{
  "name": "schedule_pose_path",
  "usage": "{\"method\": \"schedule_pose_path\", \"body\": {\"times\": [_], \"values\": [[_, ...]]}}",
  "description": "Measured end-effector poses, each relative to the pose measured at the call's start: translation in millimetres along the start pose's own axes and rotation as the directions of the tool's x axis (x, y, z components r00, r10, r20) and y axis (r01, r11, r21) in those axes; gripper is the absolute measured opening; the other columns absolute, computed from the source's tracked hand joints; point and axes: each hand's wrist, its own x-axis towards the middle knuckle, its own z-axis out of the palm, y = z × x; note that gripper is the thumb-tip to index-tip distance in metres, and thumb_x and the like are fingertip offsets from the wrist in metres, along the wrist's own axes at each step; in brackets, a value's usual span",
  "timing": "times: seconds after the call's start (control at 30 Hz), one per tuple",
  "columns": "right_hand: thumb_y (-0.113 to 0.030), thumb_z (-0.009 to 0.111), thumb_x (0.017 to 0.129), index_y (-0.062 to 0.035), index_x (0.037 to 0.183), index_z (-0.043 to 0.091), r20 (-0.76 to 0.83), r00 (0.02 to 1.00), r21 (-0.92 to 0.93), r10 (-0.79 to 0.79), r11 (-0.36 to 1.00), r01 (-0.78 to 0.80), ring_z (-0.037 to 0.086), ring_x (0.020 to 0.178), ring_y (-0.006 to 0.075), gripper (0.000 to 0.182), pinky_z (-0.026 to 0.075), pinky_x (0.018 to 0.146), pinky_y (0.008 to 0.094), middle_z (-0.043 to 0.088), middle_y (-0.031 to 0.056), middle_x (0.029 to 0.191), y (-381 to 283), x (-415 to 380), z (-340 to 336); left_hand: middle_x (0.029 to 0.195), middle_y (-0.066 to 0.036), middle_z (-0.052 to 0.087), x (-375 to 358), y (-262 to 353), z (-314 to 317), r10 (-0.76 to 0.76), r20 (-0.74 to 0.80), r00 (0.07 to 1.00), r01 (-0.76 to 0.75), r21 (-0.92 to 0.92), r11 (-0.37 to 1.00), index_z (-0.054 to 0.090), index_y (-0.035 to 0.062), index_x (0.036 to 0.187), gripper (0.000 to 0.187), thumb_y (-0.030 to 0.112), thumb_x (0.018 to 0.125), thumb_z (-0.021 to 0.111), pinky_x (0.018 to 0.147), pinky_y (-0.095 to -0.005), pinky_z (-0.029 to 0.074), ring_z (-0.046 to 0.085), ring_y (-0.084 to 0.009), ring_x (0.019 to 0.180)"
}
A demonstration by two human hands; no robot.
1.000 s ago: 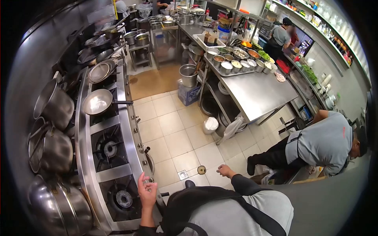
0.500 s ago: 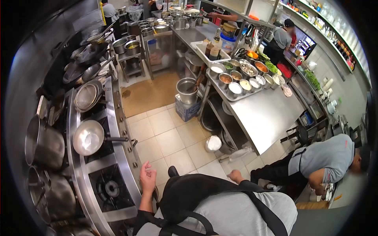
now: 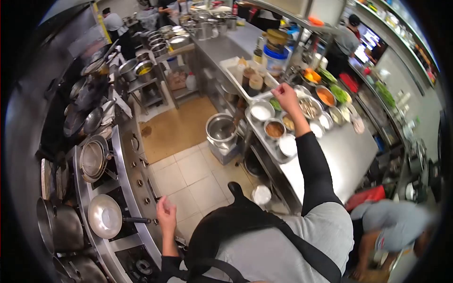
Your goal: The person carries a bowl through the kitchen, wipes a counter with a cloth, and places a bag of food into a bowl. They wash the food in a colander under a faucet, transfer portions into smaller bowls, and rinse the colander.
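My right hand [image 3: 286, 98] is stretched out over the metal tray of bowls, its fingers drawn together. Whatever it may hold is hidden. Under and around it stand a bowl of white powder or cream [image 3: 262, 111], a bowl of chopped green [image 3: 275, 104] and a bowl of reddish-brown food [image 3: 274, 129]. Just beyond are squeeze bottles [image 3: 255, 84] in a white tray [image 3: 234, 70]. My left hand [image 3: 166, 214] hangs beside the stove front with fingers loosely bent and apart, holding nothing. Left of it, a light metal pan [image 3: 104, 216] rests on the stove with its dark handle pointing my way.
Strainers [image 3: 93, 159] are stacked on the stove. A large pot [image 3: 222, 128] stands on a crate by the counter, and a white tub [image 3: 261, 195] is on the floor. A co-worker [image 3: 394, 226] bends over at the right; others stand farther back.
My right hand has risen from beside my apron and reached forward over the bowls. My left hand stays near the stove. I have moved or turned slightly, and the co-worker at right bends lower.
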Motion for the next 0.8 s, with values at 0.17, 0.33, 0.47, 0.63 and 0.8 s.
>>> {"method": "schedule_pose_path", "body": {"times": [0.17, 0.33, 0.47, 0.63, 0.8], "values": [[-0.034, 0.073, 0.077, -0.0020, 0.097, 0.064, 0.108, 0.992, -0.107, -0.069, 0.991, 0.080, 0.066, 0.088, 0.0343, 0.039, 0.051, 0.077, 0.0419, 0.068, 0.0168, 0.091, 14, 187, 75, 0.102, -0.009, 0.058, -24, -12, 44, -0.176, -0.089, 0.980, 0.191, 0.208, 0.959, 0.058, 0.0049, 0.123, 0.046, 0.003, 0.079, 0.069, 0.065, -0.0262, 0.050, 0.058, -0.0136, 0.076], [-0.038, 0.076, 0.069, 0.0015, 0.111, 0.065, 0.615, 0.789, -0.427, 0.001, 0.841, 0.332, 0.062, 0.107, 0.0372, 0.059, 0.049, 0.092, 0.0415, 0.066, 0.0237, 0.109, 61, 284, 153, 0.099, -0.009, 0.060, -44, 10, 71, -0.333, -0.295, 0.896, 0.396, 0.187, 0.899, 0.058, 0.0063, 0.121, 0.045, 0.005, 0.078, 0.070, 0.066, -0.0285, 0.051, 0.058, -0.0151, 0.074], [-0.032, 0.079, 0.069, 0.0035, 0.108, 0.065, 0.657, 0.718, -0.430, 0.229, 0.897, 0.107, 0.070, 0.068, 0.0290, 0.055, 0.056, 0.050, 0.0365, 0.068, 0.0193, 0.093, 41, 293, 153, 0.097, -0.008, 0.060, -52, 16, 95, -0.385, -0.329, 0.863, 0.461, 0.197, 0.865, 0.058, 0.0072, 0.122, 0.046, 0.007, 0.078, 0.071, 0.065, -0.0281, 0.050, 0.058, -0.0151, 0.071], [-0.035, 0.081, 0.064, 0.0095, 0.104, 0.066, 0.691, 0.692, -0.395, 0.209, 0.911, 0.119, 0.070, 0.070, 0.0315, 0.061, 0.059, 0.059, 0.0397, 0.070, 0.0224, 0.092, 41, 288, 155, 0.096, -0.008, 0.061, -31, 42, 119, -0.422, -0.273, 0.864, 0.475, 0.167, 0.864, 0.057, 0.0085, 0.123, 0.046, 0.008, 0.079, 0.071, 0.066, -0.0277, 0.050, 0.057, -0.0146, 0.070], [-0.042, 0.074, 0.062, 0.0039, 0.105, 0.065, 0.564, 0.822, -0.400, -0.079, 0.845, 0.356, 0.065, 0.097, 0.0405, 0.063, 0.052, 0.081, 0.0449, 0.065, 0.0280, 0.105, 29, 307, 126, 0.095, -0.008, 0.062, -31, 44, 117, -0.335, -0.340, 0.879, 0.369, 0.039, 0.929, 0.057, 0.0081, 0.123, 0.046, 0.007, 0.079, 0.071, 0.071, -0.0279, 0.052, 0.060, -0.0153, 0.076]]}}
